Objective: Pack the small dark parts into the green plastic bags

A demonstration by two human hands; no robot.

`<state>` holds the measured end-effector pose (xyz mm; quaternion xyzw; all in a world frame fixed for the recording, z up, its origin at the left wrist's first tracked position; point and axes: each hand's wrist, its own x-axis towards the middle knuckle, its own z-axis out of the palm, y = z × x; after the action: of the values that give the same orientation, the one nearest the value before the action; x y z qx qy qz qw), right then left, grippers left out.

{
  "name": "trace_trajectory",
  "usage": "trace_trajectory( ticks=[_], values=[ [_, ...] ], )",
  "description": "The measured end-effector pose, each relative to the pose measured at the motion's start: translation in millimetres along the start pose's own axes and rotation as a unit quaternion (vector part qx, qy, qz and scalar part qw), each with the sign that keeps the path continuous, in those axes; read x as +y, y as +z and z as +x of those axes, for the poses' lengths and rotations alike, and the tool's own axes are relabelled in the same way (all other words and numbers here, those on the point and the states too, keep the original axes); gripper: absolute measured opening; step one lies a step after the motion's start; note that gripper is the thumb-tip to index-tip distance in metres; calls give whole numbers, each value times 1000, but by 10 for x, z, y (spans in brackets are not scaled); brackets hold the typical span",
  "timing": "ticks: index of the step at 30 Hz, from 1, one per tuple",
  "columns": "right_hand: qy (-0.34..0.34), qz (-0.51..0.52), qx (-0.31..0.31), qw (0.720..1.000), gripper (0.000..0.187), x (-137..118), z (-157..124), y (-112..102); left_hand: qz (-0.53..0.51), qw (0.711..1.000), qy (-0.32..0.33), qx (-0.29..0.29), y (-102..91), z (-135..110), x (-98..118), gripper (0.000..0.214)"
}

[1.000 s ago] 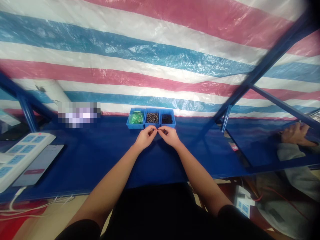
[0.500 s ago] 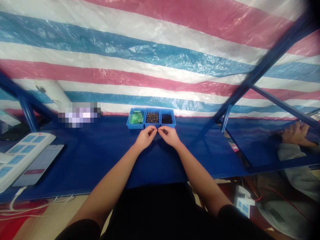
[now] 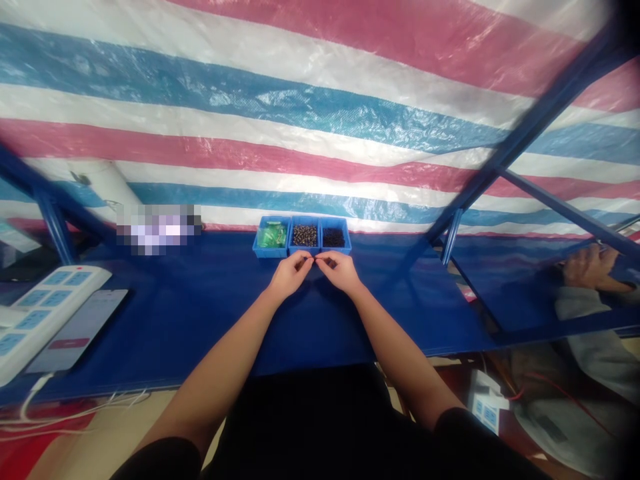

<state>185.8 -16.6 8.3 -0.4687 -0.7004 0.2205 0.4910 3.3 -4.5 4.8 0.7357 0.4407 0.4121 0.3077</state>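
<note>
My left hand (image 3: pixel 290 275) and my right hand (image 3: pixel 340 272) meet above the blue tabletop, fingertips together just in front of a blue three-part bin. Both pinch something small and dark (image 3: pixel 315 260), mostly hidden by my fingers. In the bin, the left compartment (image 3: pixel 273 235) holds green pieces, the middle one (image 3: pixel 305 235) holds brownish-dark small parts, and the right one (image 3: pixel 333 237) holds black small parts. My fingertips are close to the bin's front wall (image 3: pixel 305 252).
A white power strip (image 3: pixel 45 320) and a phone (image 3: pixel 75 330) lie at the left, near a pixelated object (image 3: pixel 159 230). Blue metal struts (image 3: pixel 520 137) cross the right side. A co-worker's hand (image 3: pixel 593 267) shows far right. A striped tarpaulin (image 3: pixel 300 100) hangs behind.
</note>
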Motion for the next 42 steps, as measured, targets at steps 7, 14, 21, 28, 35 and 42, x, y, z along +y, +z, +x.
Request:
trace_trajectory(
  ticks=[7,14,21,28,35,42],
  values=[
    [-13,-12,-15,1000,20,-6,-6,-6,48,998,1,-31,-39,-18,35,30],
    [-11,-4,-18,1000,20,2,-10,9,67,997,5,-32,-48,-11,54,32],
    [-20,8,-5,1000,19,18,-14,15,64,997,0,-50,-52,-29,46,30],
    [-2,7,-10,1000,20,-15,-11,21,48,997,7,-60,-41,-4,31,36],
    [-2,5,-13,1000,19,-20,-6,10,23,998,-4,-59,-20,1,5,30],
    [-4,14,-18,1000,20,-3,-13,31,21,998,6,-61,-21,21,-26,35]
  ],
)
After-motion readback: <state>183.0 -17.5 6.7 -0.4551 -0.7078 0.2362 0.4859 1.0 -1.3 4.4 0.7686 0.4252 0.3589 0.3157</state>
